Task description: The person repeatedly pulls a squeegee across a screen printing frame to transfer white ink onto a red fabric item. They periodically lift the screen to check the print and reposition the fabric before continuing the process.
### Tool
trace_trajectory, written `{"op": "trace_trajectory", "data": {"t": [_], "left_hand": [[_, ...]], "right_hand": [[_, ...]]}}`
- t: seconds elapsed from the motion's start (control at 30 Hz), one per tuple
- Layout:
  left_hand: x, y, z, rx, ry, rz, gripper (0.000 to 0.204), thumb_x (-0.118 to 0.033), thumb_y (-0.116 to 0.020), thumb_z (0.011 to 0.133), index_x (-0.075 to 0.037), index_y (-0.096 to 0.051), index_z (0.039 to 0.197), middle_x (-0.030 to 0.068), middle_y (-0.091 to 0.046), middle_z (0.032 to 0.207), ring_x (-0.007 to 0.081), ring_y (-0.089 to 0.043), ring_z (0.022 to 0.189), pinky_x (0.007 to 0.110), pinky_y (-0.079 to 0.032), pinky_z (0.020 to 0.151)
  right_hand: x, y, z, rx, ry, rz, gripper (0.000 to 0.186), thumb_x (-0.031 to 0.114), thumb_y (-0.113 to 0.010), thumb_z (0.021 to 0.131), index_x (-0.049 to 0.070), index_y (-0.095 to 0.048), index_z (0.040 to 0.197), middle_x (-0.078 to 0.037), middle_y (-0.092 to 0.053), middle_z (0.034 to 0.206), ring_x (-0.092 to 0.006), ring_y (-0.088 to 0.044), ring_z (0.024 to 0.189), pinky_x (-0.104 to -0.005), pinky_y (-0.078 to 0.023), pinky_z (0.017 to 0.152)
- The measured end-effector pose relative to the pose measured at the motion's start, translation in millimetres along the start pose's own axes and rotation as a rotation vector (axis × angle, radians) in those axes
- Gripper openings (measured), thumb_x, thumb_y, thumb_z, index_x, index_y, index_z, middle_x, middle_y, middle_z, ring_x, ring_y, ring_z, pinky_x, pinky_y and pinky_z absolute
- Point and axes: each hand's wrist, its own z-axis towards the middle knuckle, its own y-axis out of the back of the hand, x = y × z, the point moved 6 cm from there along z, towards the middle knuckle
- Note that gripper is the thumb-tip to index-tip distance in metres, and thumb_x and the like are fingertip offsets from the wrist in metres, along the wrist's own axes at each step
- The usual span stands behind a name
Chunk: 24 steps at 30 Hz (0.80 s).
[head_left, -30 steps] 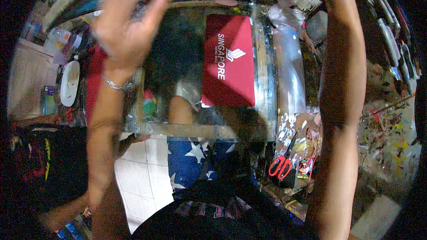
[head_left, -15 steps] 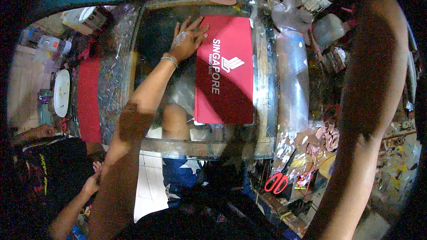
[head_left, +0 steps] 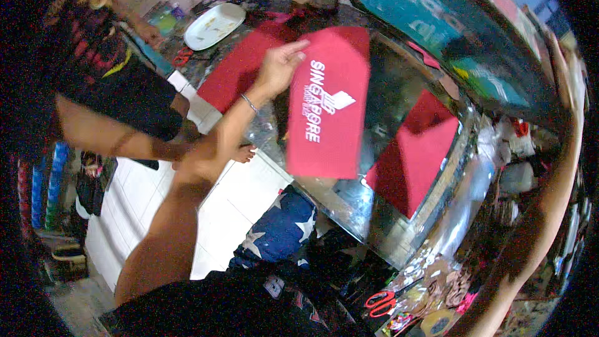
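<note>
While the left hand [head_left: 277,65] pinches the red printed sheet [head_left: 327,109] by its upper corner, lifted off the glass tabletop [head_left: 399,81], placement remains undone; right hand's grip cannot be told, arm only.

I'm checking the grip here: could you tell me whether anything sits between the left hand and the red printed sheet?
Nothing visible does. The left hand grips the red printed sheet directly at its upper left edge, lifted above the glass table.
</note>
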Motion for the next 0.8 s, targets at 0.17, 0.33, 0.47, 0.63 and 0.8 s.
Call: {"op": "trace_trajectory", "data": {"t": [0.17,0.33,0.47,0.63,0.8], "left_hand": [[53,146,42,0.106,0.128,0.339,0.038,-0.027,-0.062,0.097,-0.008,-0.063,0.13,0.0103,-0.069,0.119,0.0184,-0.063,0.106,0.032,-0.048,0.095],[93,179,54,0.018,0.135,0.942,0.052,-0.03,-0.064,0.092,-0.003,-0.056,0.135,0.0255,-0.06,0.129,0.0363,-0.057,0.121,0.045,-0.044,0.104],[39,65,28,0.001,-0.352,0.748,0.059,-0.033,-0.062,0.093,0.002,-0.049,0.139,0.0247,-0.049,0.143,0.0371,-0.045,0.135,0.042,-0.034,0.114],[-3,-142,-73,0.651,-0.488,0.584,0.079,-0.049,-0.065,0.089,0.0,-0.04,0.146,0.0215,-0.04,0.151,0.0367,-0.036,0.142,0.043,-0.026,0.119],[-4,-212,-113,0.946,-0.465,0.737,0.104,-0.071,-0.062,0.078,-0.004,-0.033,0.152,0.0134,-0.031,0.159,0.0325,-0.023,0.149,0.058,-0.008,0.12]], "right_hand": [[3,-5,-21,0.076,0.001,-0.191,0.061,0.053,-0.042,0.099,0.0,-0.065,0.118,-0.026,-0.067,0.103,-0.0392,-0.064,0.1,-0.0427,-0.047,0.089],[11,-1,-30,0.123,-0.116,-0.169,0.061,0.054,-0.043,0.099,0.001,-0.066,0.117,-0.026,-0.067,0.106,-0.0404,-0.063,0.104,-0.0447,-0.046,0.09],[28,1,-35,0.159,-0.075,-0.207,0.06,0.055,-0.043,0.098,0.002,-0.065,0.115,-0.027,-0.066,0.105,-0.0418,-0.062,0.104,-0.0465,-0.046,0.09],[38,10,-30,0.173,-0.334,-0.026,0.068,0.061,-0.049,0.092,-0.003,-0.072,0.09,-0.022,-0.069,0.084,-0.0341,-0.067,0.077,-0.0442,-0.054,0.076],[46,22,-25,0.278,-0.372,0.058,0.076,0.065,-0.047,0.089,-0.006,-0.071,0.074,-0.025,-0.068,0.075,-0.0368,-0.067,0.069,-0.0486,-0.054,0.071]]}}
